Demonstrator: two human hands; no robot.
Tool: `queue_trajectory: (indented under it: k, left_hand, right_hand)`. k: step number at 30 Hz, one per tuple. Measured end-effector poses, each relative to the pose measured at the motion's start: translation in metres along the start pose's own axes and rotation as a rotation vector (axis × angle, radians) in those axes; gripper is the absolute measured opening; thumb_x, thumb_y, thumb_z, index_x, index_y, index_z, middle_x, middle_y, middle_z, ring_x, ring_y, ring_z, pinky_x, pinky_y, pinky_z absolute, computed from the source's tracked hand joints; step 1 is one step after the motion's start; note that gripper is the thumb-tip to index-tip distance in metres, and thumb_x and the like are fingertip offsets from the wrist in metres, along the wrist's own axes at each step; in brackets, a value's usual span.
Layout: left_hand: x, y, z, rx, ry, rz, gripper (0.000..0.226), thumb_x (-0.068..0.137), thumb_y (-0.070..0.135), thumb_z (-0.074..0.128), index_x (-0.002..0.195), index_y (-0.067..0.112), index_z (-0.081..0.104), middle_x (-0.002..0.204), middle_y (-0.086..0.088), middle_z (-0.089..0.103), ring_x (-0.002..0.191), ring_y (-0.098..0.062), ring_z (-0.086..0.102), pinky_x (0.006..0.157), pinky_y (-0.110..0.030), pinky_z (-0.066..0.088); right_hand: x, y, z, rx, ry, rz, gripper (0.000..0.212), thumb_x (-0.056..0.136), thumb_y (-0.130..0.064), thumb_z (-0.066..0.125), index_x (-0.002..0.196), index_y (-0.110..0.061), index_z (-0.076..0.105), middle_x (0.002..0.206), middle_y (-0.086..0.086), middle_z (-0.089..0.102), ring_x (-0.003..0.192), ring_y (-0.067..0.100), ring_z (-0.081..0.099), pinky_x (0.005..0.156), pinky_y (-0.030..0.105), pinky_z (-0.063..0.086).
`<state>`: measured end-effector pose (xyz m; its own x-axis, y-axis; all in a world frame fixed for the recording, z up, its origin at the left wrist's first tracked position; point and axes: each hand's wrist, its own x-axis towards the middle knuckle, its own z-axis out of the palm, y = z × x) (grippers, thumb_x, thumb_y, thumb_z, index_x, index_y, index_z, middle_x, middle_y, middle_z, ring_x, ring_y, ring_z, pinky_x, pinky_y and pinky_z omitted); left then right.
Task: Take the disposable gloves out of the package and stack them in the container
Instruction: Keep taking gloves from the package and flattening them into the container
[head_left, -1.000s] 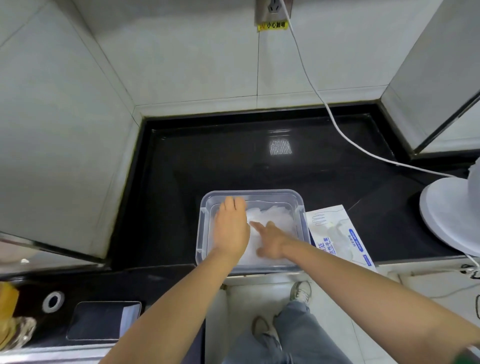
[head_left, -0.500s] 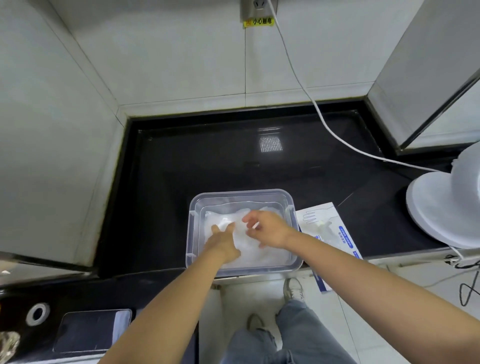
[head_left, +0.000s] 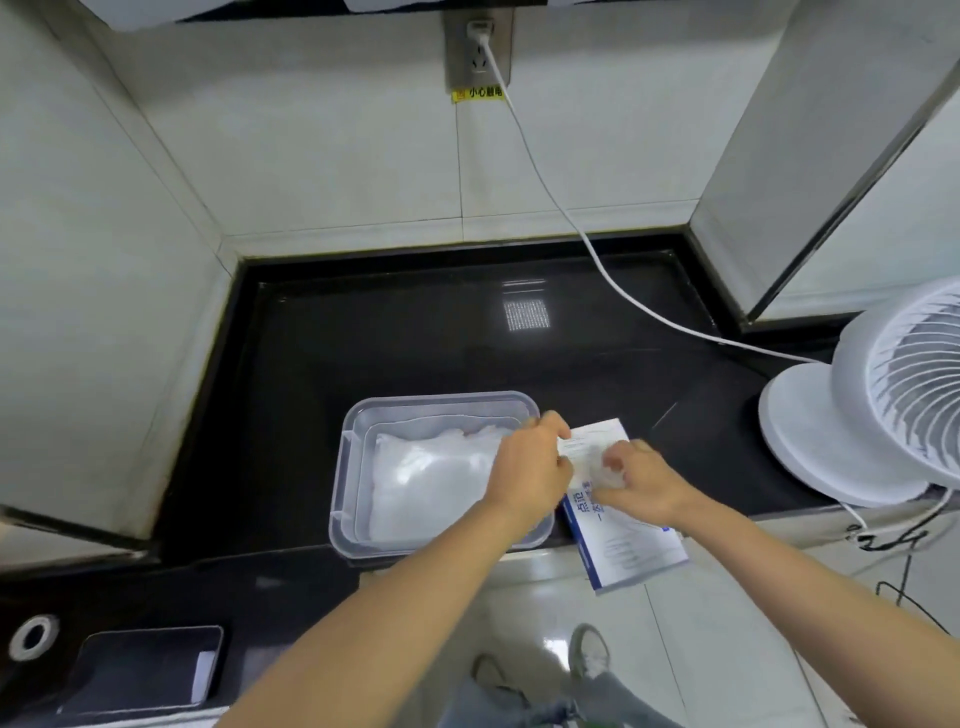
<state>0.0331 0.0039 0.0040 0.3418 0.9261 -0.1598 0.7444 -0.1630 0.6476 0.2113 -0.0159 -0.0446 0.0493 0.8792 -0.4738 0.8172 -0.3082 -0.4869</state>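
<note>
A clear plastic container (head_left: 358, 421) sits at the front edge of the black counter, with a stack of translucent gloves (head_left: 426, 478) lying flat inside. Right of it lies the white and blue glove package (head_left: 628, 545), its near end hanging over the counter edge. My left hand (head_left: 530, 467) grips the package's far left edge, above the container's right rim. My right hand (head_left: 644, 478) has its fingers curled on a crumpled glove (head_left: 605, 470) at the package opening.
A white fan (head_left: 883, 405) stands at the right, its white cable (head_left: 582, 228) running across the counter up to a wall socket. A dark phone (head_left: 145, 670) and a round metal fitting (head_left: 34, 634) lie at the lower left. Tiled walls enclose the counter.
Both hands have left the glove stack in the container and moved right onto the package. The gloves now lie flat with no hand on them.
</note>
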Motion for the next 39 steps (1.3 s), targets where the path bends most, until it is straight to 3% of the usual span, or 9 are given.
queue_trajectory:
  k: [6, 10, 15, 18, 21, 26, 29, 33, 39]
  left_hand:
    - [-0.002, 0.027, 0.053, 0.132, -0.229, -0.119, 0.055, 0.088, -0.001, 0.059, 0.137, 0.008, 0.037, 0.136, -0.014, 0.038, 0.113, -0.035, 0.055, 0.091, -0.038, 0.048]
    - [-0.008, 0.032, 0.074, 0.15, -0.285, -0.178, 0.069, 0.088, 0.006, 0.066, 0.144, 0.007, 0.026, 0.137, -0.012, 0.031, 0.114, -0.032, 0.054, 0.091, -0.033, 0.047]
    - [-0.014, 0.019, 0.089, 0.045, -0.266, -0.263, 0.084, 0.081, 0.02, 0.077, 0.146, 0.015, 0.024, 0.134, -0.009, 0.027, 0.115, -0.027, 0.052, 0.099, -0.03, 0.044]
    - [-0.017, 0.014, 0.094, 0.019, -0.224, -0.287, 0.082, 0.08, 0.021, 0.078, 0.144, 0.018, 0.027, 0.134, -0.007, 0.025, 0.117, -0.025, 0.051, 0.1, -0.029, 0.045]
    - [-0.016, 0.012, 0.097, 0.012, -0.193, -0.297, 0.08, 0.08, 0.02, 0.079, 0.142, 0.02, 0.029, 0.135, -0.006, 0.026, 0.117, -0.024, 0.052, 0.099, -0.028, 0.046]
    - [-0.017, 0.01, 0.1, 0.074, -0.195, -0.28, 0.082, 0.078, 0.019, 0.079, 0.141, 0.016, 0.028, 0.134, -0.008, 0.027, 0.113, -0.023, 0.053, 0.097, -0.029, 0.045]
    - [-0.015, 0.01, 0.102, 0.111, -0.201, -0.279, 0.082, 0.079, 0.021, 0.079, 0.142, 0.015, 0.026, 0.134, -0.009, 0.025, 0.112, -0.025, 0.053, 0.097, -0.031, 0.046]
    - [-0.013, 0.009, 0.103, 0.126, -0.222, -0.276, 0.084, 0.08, 0.02, 0.078, 0.144, 0.014, 0.024, 0.133, -0.01, 0.025, 0.109, -0.027, 0.053, 0.096, -0.033, 0.047]
    - [-0.009, 0.011, 0.1, 0.151, -0.29, -0.277, 0.078, 0.093, 0.026, 0.061, 0.152, 0.012, 0.011, 0.136, -0.011, 0.022, 0.108, -0.031, 0.055, 0.098, -0.037, 0.047]
  right_hand:
    - [0.004, 0.008, 0.002, -0.035, 0.106, 0.076, 0.041, 0.089, -0.022, 0.062, 0.053, -0.01, 0.046, 0.055, 0.003, 0.048, 0.055, 0.022, 0.046, 0.057, 0.034, 0.039]
    - [0.005, 0.019, 0.002, 0.347, 0.077, 0.021, 0.026, 0.091, -0.021, 0.063, 0.081, 0.003, 0.065, 0.079, 0.016, 0.066, 0.07, 0.025, 0.059, 0.074, 0.044, 0.053]
    - [-0.005, 0.019, 0.009, 0.721, -0.004, 0.112, 0.021, 0.092, -0.024, 0.062, 0.105, -0.009, 0.063, 0.105, 0.01, 0.069, 0.1, 0.023, 0.067, 0.096, 0.046, 0.053]
    - [-0.007, 0.013, 0.01, 0.52, -0.017, 0.153, 0.029, 0.082, -0.035, 0.074, 0.084, -0.009, 0.061, 0.085, 0.008, 0.062, 0.082, 0.021, 0.062, 0.077, 0.033, 0.053]
    - [-0.009, 0.007, 0.003, 0.426, 0.041, 0.092, 0.042, 0.089, -0.021, 0.067, 0.056, -0.013, 0.043, 0.062, 0.003, 0.042, 0.061, 0.017, 0.04, 0.057, 0.024, 0.036]
    - [-0.01, 0.011, -0.013, 0.67, 0.196, 0.019, 0.034, 0.094, -0.029, 0.063, 0.086, 0.004, 0.053, 0.087, 0.023, 0.062, 0.075, 0.039, 0.061, 0.073, 0.046, 0.055]
    - [-0.014, 0.016, -0.014, 0.727, 0.092, 0.115, 0.037, 0.09, -0.041, 0.066, 0.106, -0.008, 0.062, 0.102, 0.01, 0.07, 0.093, 0.028, 0.069, 0.086, 0.042, 0.058]
    - [-0.016, 0.012, -0.015, 0.618, 0.091, 0.081, 0.016, 0.091, -0.023, 0.059, 0.094, -0.011, 0.069, 0.094, 0.013, 0.071, 0.093, 0.032, 0.069, 0.084, 0.043, 0.056]
    - [-0.02, -0.011, -0.05, 1.006, 0.163, -0.072, 0.019, 0.085, -0.014, 0.048, 0.08, -0.002, 0.062, 0.076, 0.02, 0.064, 0.076, 0.021, 0.061, 0.077, 0.039, 0.048]
